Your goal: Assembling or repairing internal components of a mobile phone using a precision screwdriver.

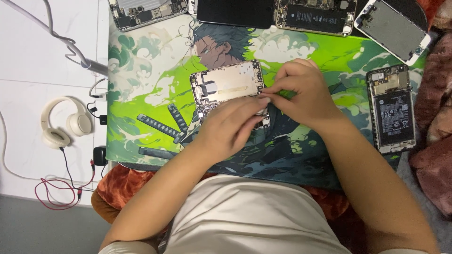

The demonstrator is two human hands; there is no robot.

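Phone frame (227, 83) lies half hidden under both hands (263, 110); grip unclear.

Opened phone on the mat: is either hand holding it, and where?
Both hands are on the opened phone: left hand covers its lower edge, right hand pinches its right edge. A firm grip cannot be told.
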